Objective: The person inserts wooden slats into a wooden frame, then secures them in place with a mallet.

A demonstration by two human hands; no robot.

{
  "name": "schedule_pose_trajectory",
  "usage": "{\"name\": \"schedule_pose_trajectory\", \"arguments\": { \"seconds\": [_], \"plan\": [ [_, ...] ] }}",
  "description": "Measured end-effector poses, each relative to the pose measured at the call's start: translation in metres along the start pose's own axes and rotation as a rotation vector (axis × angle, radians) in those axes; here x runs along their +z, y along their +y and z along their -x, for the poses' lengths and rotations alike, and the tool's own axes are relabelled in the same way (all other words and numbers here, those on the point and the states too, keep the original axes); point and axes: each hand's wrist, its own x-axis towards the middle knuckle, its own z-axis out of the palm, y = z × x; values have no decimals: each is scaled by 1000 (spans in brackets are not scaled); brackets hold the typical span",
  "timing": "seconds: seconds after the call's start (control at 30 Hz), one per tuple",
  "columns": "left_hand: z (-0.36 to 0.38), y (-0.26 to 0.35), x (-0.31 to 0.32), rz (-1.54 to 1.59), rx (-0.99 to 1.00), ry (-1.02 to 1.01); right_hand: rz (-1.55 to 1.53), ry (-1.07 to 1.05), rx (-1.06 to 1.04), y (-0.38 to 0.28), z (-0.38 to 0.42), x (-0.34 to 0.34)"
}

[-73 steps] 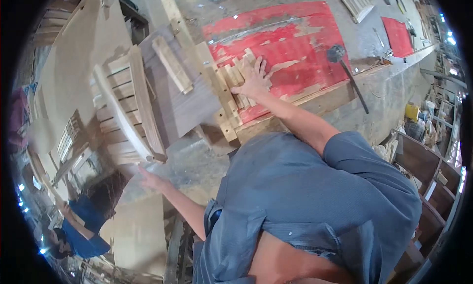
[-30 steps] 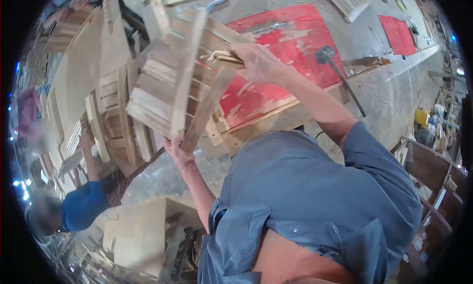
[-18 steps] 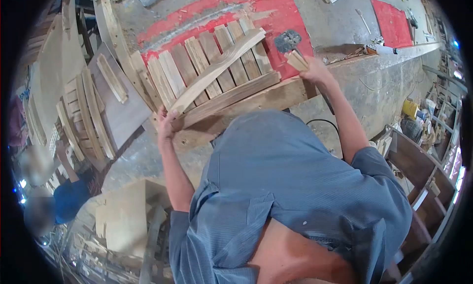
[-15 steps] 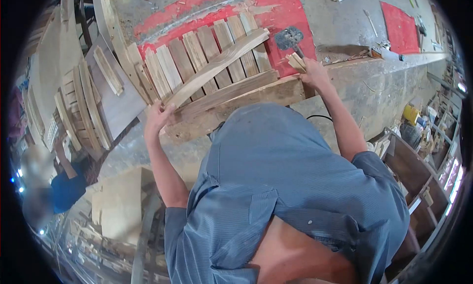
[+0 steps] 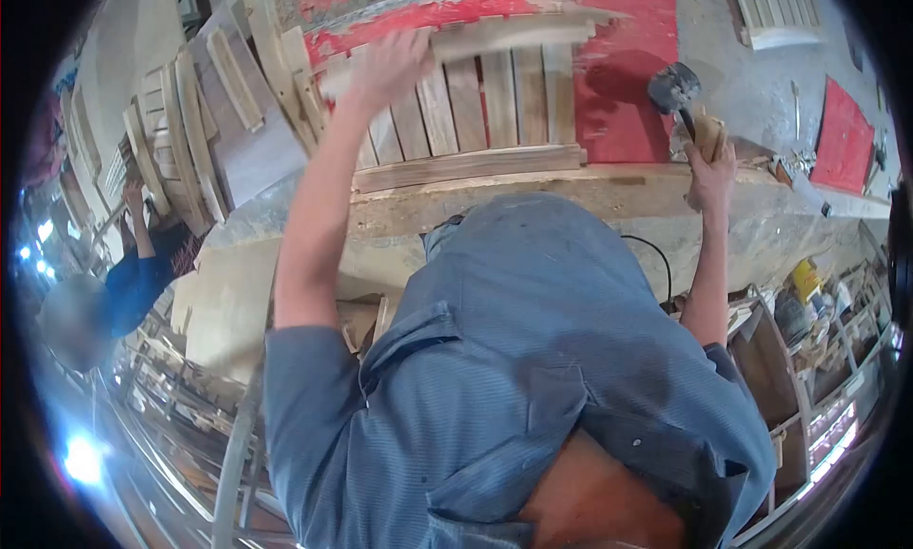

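Observation:
My left hand (image 5: 390,68) is closed over the left part of a curved wooden rail (image 5: 514,35), with its fingers slightly blurred. The rail lies across the far ends of a row of upright wooden slats (image 5: 466,107). A straight wooden rail (image 5: 466,168) runs along the near ends of the slats. Off to the right, my right hand (image 5: 711,176) grips a mallet (image 5: 673,88) with a dark, dusty head. Short wooden pieces (image 5: 709,135) are held in the same hand beside the mallet's handle.
Red sheeting (image 5: 628,121) lies under the slats on the bench. Another slatted panel (image 5: 778,7) is at the far right, near a red piece (image 5: 845,135). Curved wooden parts (image 5: 195,140) stand at left. A co-worker (image 5: 133,283) is at the far left.
The curved rail has gone from lying diagonally over the slats to their far ends, and my left hand has moved up with it. My right hand has shifted right with the mallet and wooden pieces.

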Motion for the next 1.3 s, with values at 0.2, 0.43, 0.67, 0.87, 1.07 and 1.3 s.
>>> {"name": "schedule_pose_trajectory", "arguments": {
  "seconds": [0.2,0.43,0.67,0.87,1.07,1.3],
  "plan": [
    [-89,-42,-53,-91,-188,230,-997,-377,246,-101,-17,49],
    [17,114,-22,1311,-472,-9,-1318,-396,454,-269,-3,126],
    [106,59,-30,1532,-937,279,-1097,-624,241,-378,26,161],
    [144,-3,5,735,-874,41,-712,-579,280,-396,11,220],
    [136,-3,5,569,-822,-9,-497,-281,82,-406,19,229],
    [132,-4,5,581,-781,-73,-310,-278,90,-422,18,232]
  ]
}}
